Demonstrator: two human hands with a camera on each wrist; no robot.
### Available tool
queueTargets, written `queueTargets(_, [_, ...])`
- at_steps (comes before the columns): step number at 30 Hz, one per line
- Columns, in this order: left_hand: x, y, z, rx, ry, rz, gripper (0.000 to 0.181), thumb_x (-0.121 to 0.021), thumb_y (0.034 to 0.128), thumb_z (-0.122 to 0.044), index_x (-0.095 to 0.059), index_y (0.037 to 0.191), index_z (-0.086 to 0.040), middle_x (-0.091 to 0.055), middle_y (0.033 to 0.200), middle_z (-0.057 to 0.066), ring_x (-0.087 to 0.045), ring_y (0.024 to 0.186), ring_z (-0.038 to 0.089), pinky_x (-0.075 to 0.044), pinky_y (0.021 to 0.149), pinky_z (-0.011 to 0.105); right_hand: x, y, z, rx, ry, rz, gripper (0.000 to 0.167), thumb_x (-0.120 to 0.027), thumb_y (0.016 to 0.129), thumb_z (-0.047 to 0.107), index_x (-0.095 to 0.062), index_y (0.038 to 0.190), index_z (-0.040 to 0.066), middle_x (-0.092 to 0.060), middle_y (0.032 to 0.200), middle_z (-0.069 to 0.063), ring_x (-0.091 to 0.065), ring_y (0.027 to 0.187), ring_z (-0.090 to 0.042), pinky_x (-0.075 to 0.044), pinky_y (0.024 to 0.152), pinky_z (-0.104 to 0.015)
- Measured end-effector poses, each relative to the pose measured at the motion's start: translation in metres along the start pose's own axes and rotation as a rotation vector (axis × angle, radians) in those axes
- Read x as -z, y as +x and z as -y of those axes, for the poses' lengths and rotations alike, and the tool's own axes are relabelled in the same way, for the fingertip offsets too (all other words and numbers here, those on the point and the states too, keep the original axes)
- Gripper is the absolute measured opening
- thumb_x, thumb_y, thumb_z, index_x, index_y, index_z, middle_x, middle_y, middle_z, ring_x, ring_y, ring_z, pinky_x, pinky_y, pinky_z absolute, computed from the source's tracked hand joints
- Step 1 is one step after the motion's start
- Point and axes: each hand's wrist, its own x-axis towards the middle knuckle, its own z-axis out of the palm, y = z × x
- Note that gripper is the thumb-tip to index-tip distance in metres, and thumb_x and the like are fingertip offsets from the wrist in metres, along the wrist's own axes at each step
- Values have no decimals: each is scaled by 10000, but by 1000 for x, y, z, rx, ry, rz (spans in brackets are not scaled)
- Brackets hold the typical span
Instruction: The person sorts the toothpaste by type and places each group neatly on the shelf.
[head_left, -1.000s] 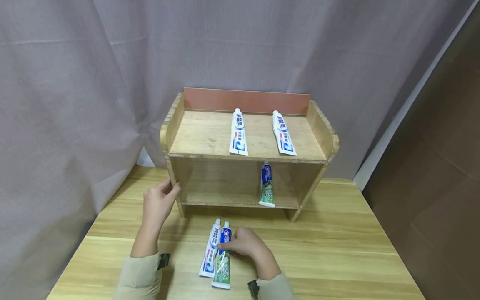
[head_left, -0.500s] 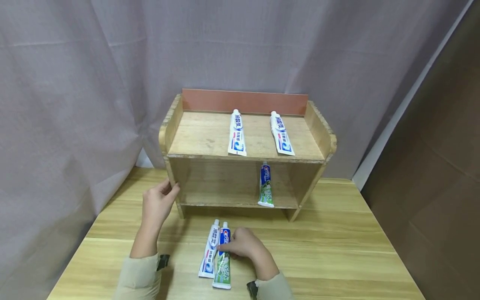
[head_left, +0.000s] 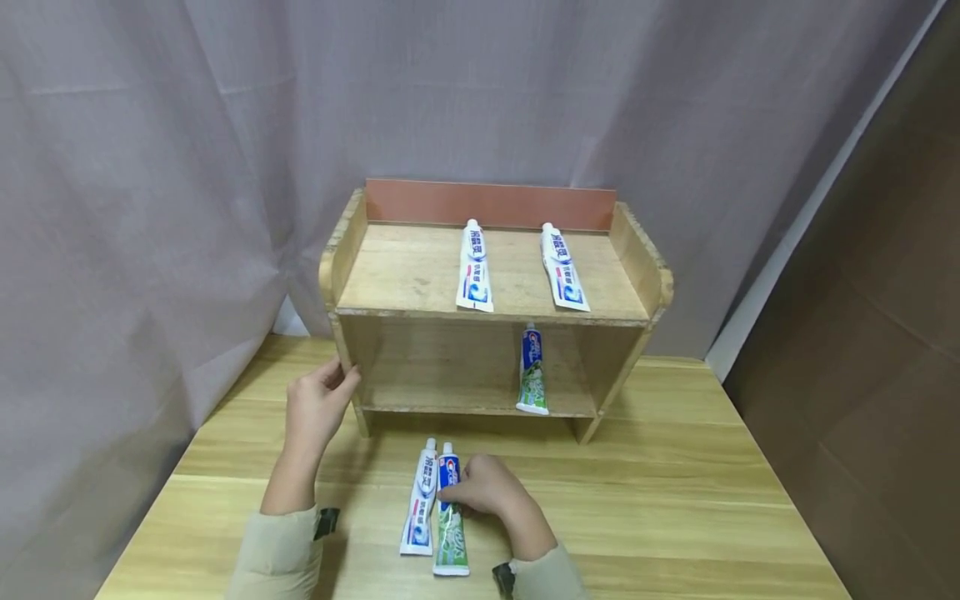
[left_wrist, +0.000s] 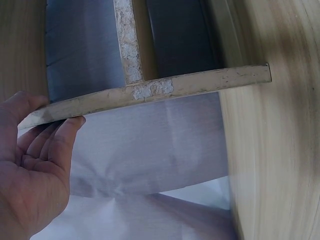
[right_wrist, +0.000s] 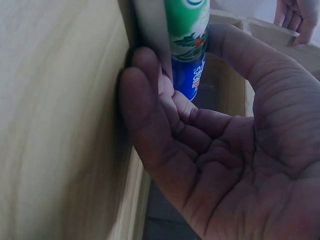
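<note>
Head view, and both hands are busy at the wooden bench point(head_left: 675, 483)! Right hand point(head_left: 491, 485) has a blue-and-green, flat-ended toothpaste tube point(head_left: 452, 542) pinched around its middle, thumb laid across the front; the right wrist view shows the fingers curled in on the other side, close against the wood. Whether the tube's whole length rests on the bench, I cannot tell. Its white cap point(head_left: 447, 448) points toward the two-tier pale wooden shelf unit point(head_left: 405, 267), and just to its left lies a slim white toothpaste tube with blue print point(head_left: 420, 504), so near that they may be touching.

Over on the other side, left hand point(head_left: 315, 412) grips the unit's left side panel, thumb one side, fingers the other, as the left wrist view confirms.

Now, the feel of that tube: light, I'd judge, soft and squeezable through the belly, its smooth skin a little slippery. Mid-body is the place to hold it, gently, since a hard squeeze could dent it; the cap and flat end look stiffer.

Up on the unit, two white printed tubes point(head_left: 474, 271) lie apart on the top tier, while another blue-and-green tube point(head_left: 532, 379) lies below, right of centre.
</note>
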Motion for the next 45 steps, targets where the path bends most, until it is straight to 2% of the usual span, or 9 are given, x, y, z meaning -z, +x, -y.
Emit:
queueTargets(5, [0,-1,1,14,7,0,337,-682,953,-190,-693,1247,-26,-714,1097,196,-730,964,323,-605,793,369,4,1,-4,25,20,-25,461,-838,776,307,-465,539,177,-532,523,27,-514,454,-127,-436,418,-233])
queueTargets(10, [-1,-1,1,25,9,-1,342,-679,954,-203,-693,1251,-34,-716,1095,191,-731,961,320,-606,796,382,11,2,-7,37,41,-46,459,-837,785,287,-461,551,170,-538,530,19,-567,473,-165,-493,439,-254])
queueTargets(16, [-2,0,1,23,17,-6,333,-683,951,-201,-702,1243,-42,-722,1081,184,-737,944,310,-610,787,385,14,2,-6,35,56,-55,411,-836,789,282,-517,569,146,-606,573,-11,-557,483,-150,-498,445,-250])
queueTargets(20, [-2,0,1,12,18,-8,335,-678,955,-201,-698,1248,-40,-722,1080,187,-736,944,316,-612,780,393,15,3,-5,35,70,-50,340,-831,795,267,-577,631,112,-623,618,-16,-584,523,-163,-549,480,-289])
queueTargets(24, [-2,1,1,6,14,-9,338,-677,956,-202,-695,1250,-36,-717,1086,193,-731,954,322,-609,781,385,16,4,-6,54,58,-51,325,-825,805,278,-592,665,101,-596,619,6,-545,528,-134,-501,464,-251])
queueTargets(28, [-2,1,1,2,14,-10,332,-681,953,-193,-698,1240,-25,-716,1082,201,-731,951,326,-610,771,375,17,4,-6,77,28,-62,344,-824,803,308,-586,653,112,-579,596,24,-474,507,-103,-394,443,-203])
queueTargets(33, [-2,0,1,-5,15,-10,329,-683,953,-193,-701,1235,-24,-719,1070,202,-735,936,326,-614,760,383,18,3,-6,81,47,-59,306,-822,805,307,-635,697,90,-623,621,8,-516,520,-111,-422,454,-210])
queueTargets(40, [-2,0,0,-4,17,-15,321,-689,948,-186,-708,1227,-29,-722,1061,201,-734,936,327,-613,766,390,20,4,-8,99,51,-71,337,-822,807,315,-607,669,95,-589,585,22,-497,498,-107,-409,445,-210])
queueTargets(45, [-2,0,0,0,22,-16,320,-691,947,-193,-712,1224,-36,-724,1052,197,-733,936,327,-614,767,403,22,3,-6,105,56,-76,314,-823,806,321,-641,702,88,-614,609,14,-544,517,-118,-455,460,-225])
